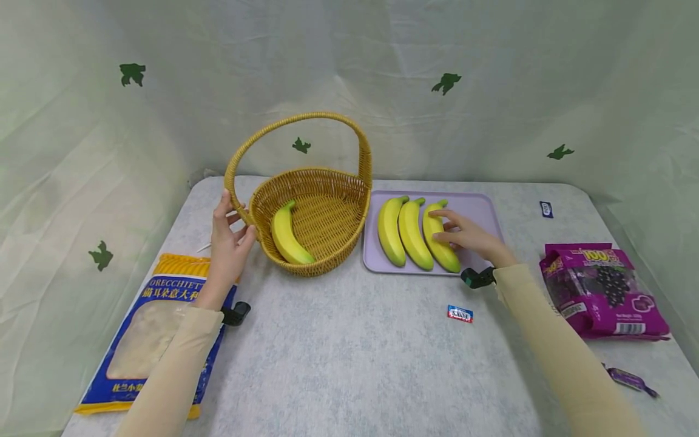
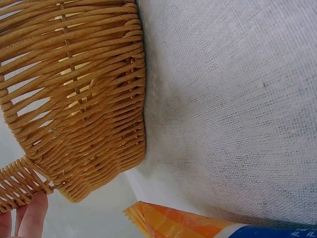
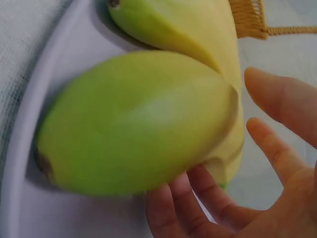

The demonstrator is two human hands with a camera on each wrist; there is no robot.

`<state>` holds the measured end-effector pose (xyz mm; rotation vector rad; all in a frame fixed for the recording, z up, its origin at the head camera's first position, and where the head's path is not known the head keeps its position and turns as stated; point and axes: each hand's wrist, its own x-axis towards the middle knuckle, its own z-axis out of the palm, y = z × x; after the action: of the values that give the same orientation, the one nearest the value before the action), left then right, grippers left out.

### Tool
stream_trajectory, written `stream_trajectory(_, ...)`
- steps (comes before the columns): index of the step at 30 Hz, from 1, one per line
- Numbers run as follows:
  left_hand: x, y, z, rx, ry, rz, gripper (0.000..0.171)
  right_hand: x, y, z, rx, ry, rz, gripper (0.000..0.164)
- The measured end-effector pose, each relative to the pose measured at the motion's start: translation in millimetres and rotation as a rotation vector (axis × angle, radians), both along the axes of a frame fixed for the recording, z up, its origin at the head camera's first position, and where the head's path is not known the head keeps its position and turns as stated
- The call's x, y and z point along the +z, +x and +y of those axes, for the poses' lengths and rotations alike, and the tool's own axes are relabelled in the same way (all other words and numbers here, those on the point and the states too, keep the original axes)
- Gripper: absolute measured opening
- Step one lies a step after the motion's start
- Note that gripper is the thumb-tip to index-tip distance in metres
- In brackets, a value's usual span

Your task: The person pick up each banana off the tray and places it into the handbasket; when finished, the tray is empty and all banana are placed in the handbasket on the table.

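A wicker basket (image 1: 314,267) with a tall arched handle has one yellow banana (image 1: 286,237) lying inside it. My left hand (image 1: 229,246) holds the lower left end of the basket's handle; in the left wrist view, fingertips (image 2: 33,213) lie against the woven handle. On a lilac tray (image 1: 480,209), three bananas lie side by side. Around the rightmost banana (image 1: 437,233), my right hand (image 1: 469,233) has its thumb and index finger spread above the fruit. The right wrist view puts the other fingers beside that banana's (image 3: 133,124) lower side, their tips partly hidden.
On the left lies a blue and yellow pasta bag (image 1: 147,340), partly under the left forearm. A purple grape-candy bag (image 1: 606,291) sits at the right. Small wrapped candies lie near the tray (image 1: 460,314), at the back right (image 1: 546,209) and at the right edge (image 1: 628,379).
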<state>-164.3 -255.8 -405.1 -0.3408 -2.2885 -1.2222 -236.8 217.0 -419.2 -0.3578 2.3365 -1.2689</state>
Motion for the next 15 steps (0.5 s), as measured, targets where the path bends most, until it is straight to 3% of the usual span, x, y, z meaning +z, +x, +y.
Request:
stream_trajectory(8, -1.3, -0.6, 1.0, -0.001, -0.002, 0.009, 0.076, 0.6, 3.0, -3.5, 0.011, -0.018, 0.007, 0.059)
stream_trajectory(15, -0.4, -0.1, 1.8, 0.003, -0.002, 0.015, 0.075, 2.5, 0.4, -0.7, -0.044, -0.109, -0.034, 0.060)
